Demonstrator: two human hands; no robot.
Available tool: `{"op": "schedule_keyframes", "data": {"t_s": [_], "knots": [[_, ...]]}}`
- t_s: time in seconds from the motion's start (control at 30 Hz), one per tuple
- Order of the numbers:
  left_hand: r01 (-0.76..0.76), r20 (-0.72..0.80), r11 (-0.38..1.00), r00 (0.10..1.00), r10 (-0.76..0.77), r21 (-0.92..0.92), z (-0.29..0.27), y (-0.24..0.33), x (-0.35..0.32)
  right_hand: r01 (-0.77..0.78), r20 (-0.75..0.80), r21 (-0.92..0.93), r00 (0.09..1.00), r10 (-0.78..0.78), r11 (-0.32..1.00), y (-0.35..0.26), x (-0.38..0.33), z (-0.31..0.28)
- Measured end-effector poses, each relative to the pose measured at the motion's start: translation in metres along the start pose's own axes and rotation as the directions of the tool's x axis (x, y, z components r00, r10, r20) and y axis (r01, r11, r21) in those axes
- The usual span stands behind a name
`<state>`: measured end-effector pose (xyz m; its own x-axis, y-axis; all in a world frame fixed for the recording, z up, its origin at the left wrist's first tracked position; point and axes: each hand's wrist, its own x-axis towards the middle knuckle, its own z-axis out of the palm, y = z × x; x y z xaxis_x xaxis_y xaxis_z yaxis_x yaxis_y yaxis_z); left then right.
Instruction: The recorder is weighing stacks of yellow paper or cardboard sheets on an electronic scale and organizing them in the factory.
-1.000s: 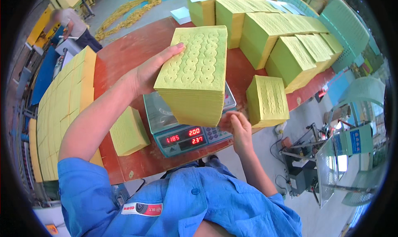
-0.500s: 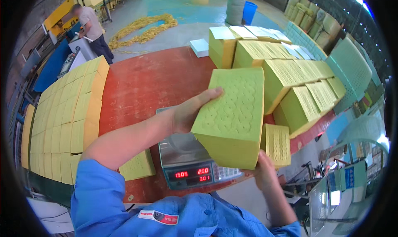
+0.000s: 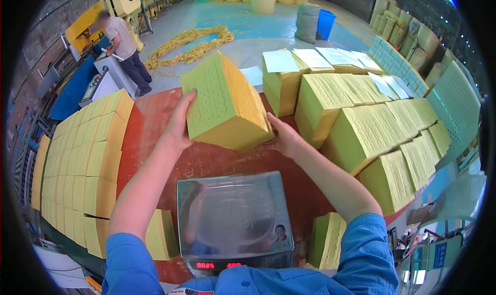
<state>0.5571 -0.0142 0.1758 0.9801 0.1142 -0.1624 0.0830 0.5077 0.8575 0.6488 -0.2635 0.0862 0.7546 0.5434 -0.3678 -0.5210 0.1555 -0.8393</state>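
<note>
Between my two hands is a thick block of stacked yellow paper sheets [image 3: 209,96], tilted, with an embossed wavy pattern on its top sheet. My left hand [image 3: 181,120] presses against its left side. On the right side, my right hand [image 3: 285,136] grips near the lower corner. The block is over the red table [image 3: 160,109], beyond a digital scale [image 3: 232,207] with a clear-covered bare pan and lit red digits. A smaller yellow paper stack [image 3: 161,235] lies left of the scale, and another yellow stack [image 3: 327,239] is to its right, near my right arm.
Tight rows of yellow paper blocks [image 3: 85,166] line the table's left side. Larger stacks [image 3: 361,132] fill the right, some topped with white sheets [image 3: 281,61]. Beyond the table, a person [image 3: 123,42] stands at a machine cabinet [image 3: 114,73]. Yellow strips [image 3: 186,47] lie on the floor.
The paper block has moved from above the scale's right side to the far left, over the table. Both hands moved with it, and the scale's pan is now uncovered. My view has shifted too.
</note>
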Motion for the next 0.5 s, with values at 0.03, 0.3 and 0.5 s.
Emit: {"op": "schedule_keyframes", "data": {"t_s": [0.03,0.3,0.5], "knots": [[-0.006,-0.013,1.0,1.0,0.006,0.001,-0.012,-0.008,0.014,-0.032,0.019,-0.008,0.999,0.032,0.999,0.01,0.018,-0.005],[0.157,-0.01,0.988,0.988,-0.157,0.0,-0.018,-0.062,0.112,-0.105,-0.091,-0.058,0.991,0.099,0.993,0.033,0.114,-0.065],[0.363,-0.073,0.917,0.932,-0.356,0.165,0.027,-0.064,0.145,0.012,-0.344,-0.054,0.938,-0.03,0.998,0.042,0.112,-0.075]]}}
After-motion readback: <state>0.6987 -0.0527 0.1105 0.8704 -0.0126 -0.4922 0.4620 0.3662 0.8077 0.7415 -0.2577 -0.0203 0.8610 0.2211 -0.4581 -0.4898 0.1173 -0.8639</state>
